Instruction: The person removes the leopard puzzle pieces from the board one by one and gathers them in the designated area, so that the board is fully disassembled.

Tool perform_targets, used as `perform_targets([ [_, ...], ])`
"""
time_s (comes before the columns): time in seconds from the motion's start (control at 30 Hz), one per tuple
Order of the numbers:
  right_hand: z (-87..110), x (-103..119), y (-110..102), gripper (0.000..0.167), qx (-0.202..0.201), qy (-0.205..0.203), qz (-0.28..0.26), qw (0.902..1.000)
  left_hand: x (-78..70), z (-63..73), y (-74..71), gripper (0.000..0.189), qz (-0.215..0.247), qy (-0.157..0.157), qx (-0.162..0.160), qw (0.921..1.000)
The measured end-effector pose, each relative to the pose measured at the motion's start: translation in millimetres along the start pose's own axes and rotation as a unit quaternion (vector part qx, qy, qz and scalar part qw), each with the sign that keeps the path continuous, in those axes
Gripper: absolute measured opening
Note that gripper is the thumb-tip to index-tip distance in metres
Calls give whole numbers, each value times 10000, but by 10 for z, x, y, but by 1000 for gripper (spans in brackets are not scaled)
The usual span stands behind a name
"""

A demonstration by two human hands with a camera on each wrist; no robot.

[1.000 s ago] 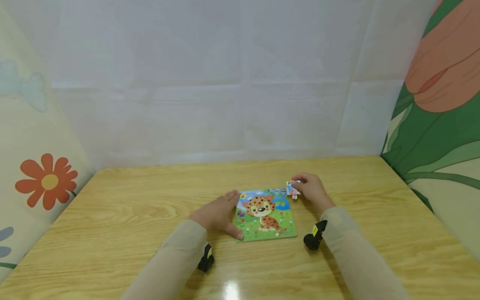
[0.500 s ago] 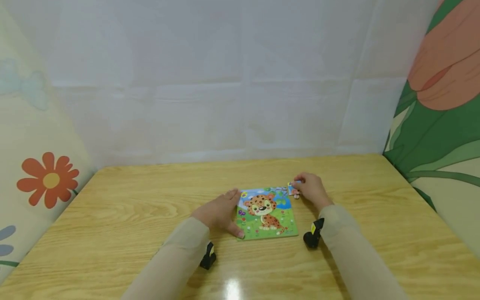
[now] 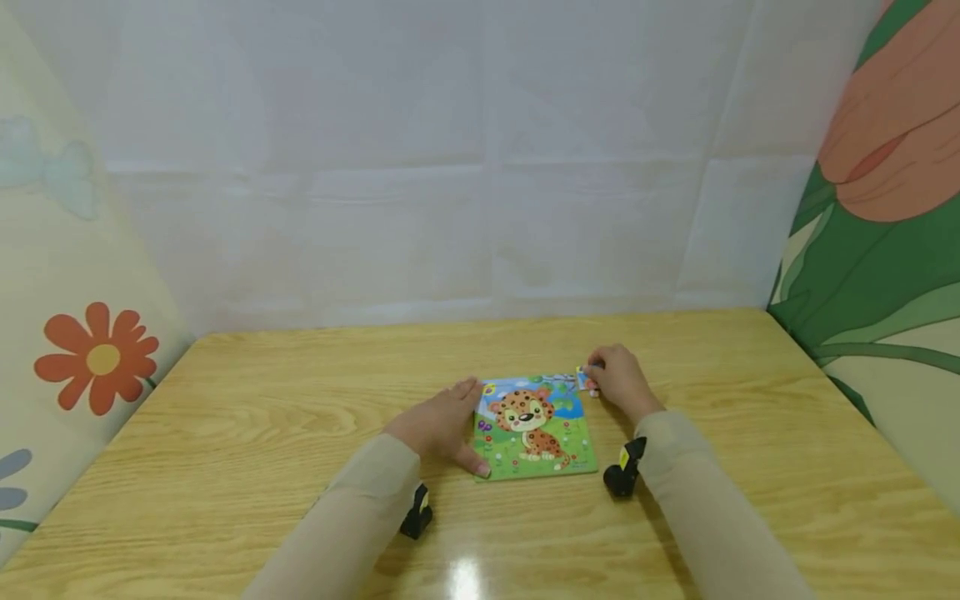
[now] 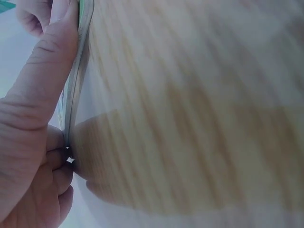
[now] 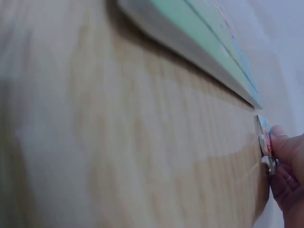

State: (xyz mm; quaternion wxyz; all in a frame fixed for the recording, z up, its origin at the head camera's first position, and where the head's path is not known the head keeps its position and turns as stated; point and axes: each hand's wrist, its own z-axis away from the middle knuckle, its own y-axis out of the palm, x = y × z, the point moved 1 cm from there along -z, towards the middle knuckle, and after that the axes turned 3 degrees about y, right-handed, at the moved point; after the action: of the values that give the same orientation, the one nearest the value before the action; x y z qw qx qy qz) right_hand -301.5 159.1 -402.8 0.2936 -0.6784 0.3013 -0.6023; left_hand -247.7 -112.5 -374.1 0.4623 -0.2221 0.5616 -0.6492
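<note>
A square picture puzzle board, printed with a spotted leopard cub on grass, lies flat on the table. My left hand rests along its left side, with the thumb over the near corner and the fingers at the far corner. The left wrist view has that thumb lying straight on the board's edge. Just off the far right corner, my right hand pinches a small blue and pink puzzle piece between thumb and fingers. In the right wrist view the piece stands tilted, close beside the board's corner; fingers partly hide it.
The wooden table stretches around the board on every side. A white cloth wall rises behind it. Flower-patterned panels stand at both sides. Each wrist carries a small black camera mount.
The piece in my right hand has turned a little, so less of its printed face shows now. My left hand and the board have hardly moved.
</note>
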Motion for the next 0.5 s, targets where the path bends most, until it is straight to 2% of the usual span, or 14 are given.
perform_targets([
  [0.33, 3, -34, -7, 19, -214, -232, 213, 9993, -7, 2, -5, 124, 131, -1, -4, 9999],
  [0.5, 11, -44, -51, 23, -336, -183, -44, 9993, -5, 11, -2, 126, 175, -9, -36, 9998],
])
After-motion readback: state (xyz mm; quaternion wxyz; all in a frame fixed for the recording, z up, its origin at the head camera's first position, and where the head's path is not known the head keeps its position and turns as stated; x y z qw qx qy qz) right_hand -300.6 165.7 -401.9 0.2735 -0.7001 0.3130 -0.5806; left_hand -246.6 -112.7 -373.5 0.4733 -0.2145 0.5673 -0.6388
